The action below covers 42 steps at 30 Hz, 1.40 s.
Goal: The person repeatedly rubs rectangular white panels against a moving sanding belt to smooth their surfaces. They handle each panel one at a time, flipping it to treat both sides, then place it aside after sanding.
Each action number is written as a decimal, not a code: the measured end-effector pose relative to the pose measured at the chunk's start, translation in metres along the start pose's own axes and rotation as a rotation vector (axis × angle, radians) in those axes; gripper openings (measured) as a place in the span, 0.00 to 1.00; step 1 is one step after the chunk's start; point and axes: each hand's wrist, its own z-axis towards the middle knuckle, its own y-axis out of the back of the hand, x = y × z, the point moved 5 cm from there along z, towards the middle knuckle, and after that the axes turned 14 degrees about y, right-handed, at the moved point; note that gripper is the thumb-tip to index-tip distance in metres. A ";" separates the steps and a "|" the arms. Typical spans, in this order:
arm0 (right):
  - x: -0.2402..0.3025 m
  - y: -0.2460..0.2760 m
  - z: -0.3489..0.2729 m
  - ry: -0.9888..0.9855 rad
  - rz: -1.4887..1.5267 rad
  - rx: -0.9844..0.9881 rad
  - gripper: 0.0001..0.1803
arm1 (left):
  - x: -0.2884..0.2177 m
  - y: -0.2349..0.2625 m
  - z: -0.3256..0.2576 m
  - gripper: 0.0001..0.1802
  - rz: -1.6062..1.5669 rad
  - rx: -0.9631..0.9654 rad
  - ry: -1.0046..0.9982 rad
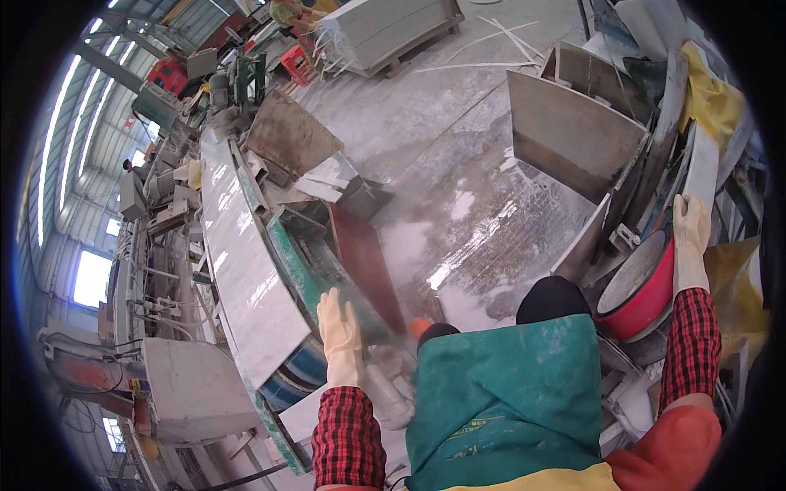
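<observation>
My left hand, in a cream rubber glove, is held with its fingers stretched and apart beside the long, wet pale slab. Nothing is in it, and I cannot tell whether it touches the slab's edge. At the right, my gloved right hand is closed at the lower end of a long pale strip; its fingertips are partly hidden. Just inside that wrist stands a round red tub with a grey, dusty top.
Brown-grey panels lean at the right, near a yellow cloth. Ahead lies wet concrete floor. A reddish board and green metal frame stand at the left. A stack of pale slabs sits farther back; a person is beside it.
</observation>
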 end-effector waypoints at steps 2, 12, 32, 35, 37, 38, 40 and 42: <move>0.011 0.006 0.002 -0.027 -0.005 0.007 0.19 | 0.005 0.002 0.001 0.25 -0.017 0.016 0.010; 0.014 0.000 -0.006 -0.025 0.008 0.019 0.25 | -0.001 0.004 0.002 0.23 -0.034 0.043 0.036; 0.033 0.015 -0.019 0.064 0.041 -0.072 0.22 | 0.003 0.005 -0.001 0.22 -0.072 -0.001 0.022; 0.031 0.013 -0.022 0.053 0.041 -0.047 0.23 | 0.007 0.002 0.000 0.21 -0.073 -0.011 0.003; 0.034 0.012 -0.024 0.033 0.008 -0.030 0.23 | 0.008 0.002 0.000 0.21 -0.078 -0.028 -0.008; 0.034 0.012 -0.025 0.022 -0.011 -0.022 0.24 | 0.008 0.001 0.001 0.21 -0.080 -0.040 -0.015; 0.032 0.008 -0.029 0.029 -0.042 -0.030 0.24 | 0.010 -0.001 0.001 0.21 -0.073 -0.053 -0.020; 0.033 0.009 -0.029 0.035 -0.053 -0.018 0.24 | 0.010 0.000 0.001 0.21 -0.051 -0.055 -0.016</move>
